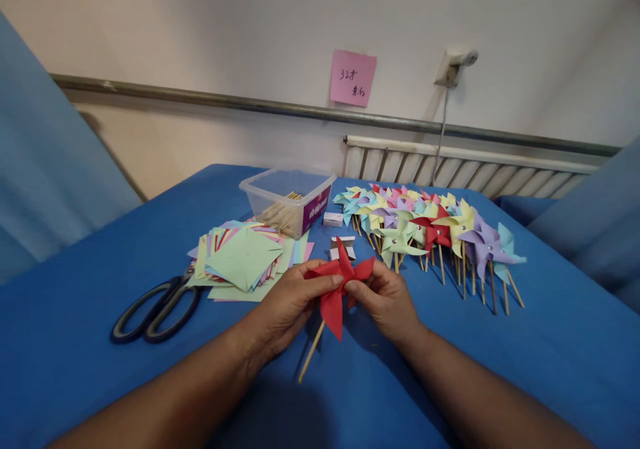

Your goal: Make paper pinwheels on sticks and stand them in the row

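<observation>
Both hands meet over the blue-covered bench (75, 316). The left hand (287, 306) and the right hand (385, 299) pinch the middle of a red paper pinwheel (336, 288) from either side, fingers closed on its folded vanes. Its wooden stick (311, 352) slants down toward the person, just above the cloth. Left of the hands lie a stack of coloured paper squares (245, 259) and black-handled scissors (155, 309). Behind stands a clear plastic box (287, 199) of sticks. To the right, finished pinwheels (430, 229) lie in rows. A pink note (353, 78) hangs on the wall.
</observation>
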{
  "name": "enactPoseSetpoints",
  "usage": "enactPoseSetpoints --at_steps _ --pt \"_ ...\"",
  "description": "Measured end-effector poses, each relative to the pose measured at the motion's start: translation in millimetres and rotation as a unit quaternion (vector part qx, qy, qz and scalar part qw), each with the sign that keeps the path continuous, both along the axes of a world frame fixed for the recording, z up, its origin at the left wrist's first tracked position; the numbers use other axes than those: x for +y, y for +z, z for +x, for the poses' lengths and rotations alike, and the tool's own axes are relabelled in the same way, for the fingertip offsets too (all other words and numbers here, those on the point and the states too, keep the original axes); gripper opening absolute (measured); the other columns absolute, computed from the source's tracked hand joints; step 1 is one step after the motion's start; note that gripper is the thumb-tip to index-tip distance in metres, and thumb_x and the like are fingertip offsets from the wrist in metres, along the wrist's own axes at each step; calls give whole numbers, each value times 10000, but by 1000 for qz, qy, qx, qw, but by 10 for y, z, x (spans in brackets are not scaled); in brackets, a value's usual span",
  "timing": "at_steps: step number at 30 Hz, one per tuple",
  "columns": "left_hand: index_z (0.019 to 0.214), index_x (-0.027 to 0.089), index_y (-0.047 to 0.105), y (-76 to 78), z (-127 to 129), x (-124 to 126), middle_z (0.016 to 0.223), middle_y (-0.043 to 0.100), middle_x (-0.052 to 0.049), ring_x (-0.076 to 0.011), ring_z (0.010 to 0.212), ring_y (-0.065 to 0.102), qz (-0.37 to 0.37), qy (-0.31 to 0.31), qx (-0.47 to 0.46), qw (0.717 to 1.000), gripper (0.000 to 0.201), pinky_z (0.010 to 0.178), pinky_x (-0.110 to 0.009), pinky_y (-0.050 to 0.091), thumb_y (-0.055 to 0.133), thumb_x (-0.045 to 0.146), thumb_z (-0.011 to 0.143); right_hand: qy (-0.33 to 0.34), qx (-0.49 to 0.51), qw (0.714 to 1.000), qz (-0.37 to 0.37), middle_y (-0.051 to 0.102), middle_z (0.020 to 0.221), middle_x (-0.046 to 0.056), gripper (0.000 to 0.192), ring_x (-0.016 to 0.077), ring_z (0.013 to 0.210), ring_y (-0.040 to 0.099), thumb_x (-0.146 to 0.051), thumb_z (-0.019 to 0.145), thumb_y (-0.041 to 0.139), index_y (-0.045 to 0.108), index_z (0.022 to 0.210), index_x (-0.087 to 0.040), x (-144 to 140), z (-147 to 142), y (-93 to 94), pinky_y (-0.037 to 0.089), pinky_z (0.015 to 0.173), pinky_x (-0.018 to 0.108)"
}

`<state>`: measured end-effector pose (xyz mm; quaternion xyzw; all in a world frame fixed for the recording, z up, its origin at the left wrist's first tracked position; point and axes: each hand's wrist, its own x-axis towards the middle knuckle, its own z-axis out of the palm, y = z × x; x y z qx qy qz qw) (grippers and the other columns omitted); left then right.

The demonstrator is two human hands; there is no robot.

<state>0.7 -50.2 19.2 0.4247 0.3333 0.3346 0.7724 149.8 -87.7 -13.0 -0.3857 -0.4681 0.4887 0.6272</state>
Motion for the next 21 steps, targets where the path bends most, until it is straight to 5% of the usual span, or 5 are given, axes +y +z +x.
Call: enactPoseSetpoints --at_steps 10,21 --pt "921 105 640 37 -38 41 812 695 -80 -156 730 640 -10 5 -17 1000 203 737 -276 488 689 175 738 5 15 1000 14 700 681 24 185 112 534 598 -353 763 707 660 785 -176 -7 51 80 493 513 244" --pt "908 110 631 -16 -33 31 762 696 -66 -135 676 634 -25 -18 -1 1000 196 683 -243 484 695 163 731 -12 39 999 0 621 558 -38 173 87 486 554 -311 726 745 635 752 -180 14 67 14 449 490 212"
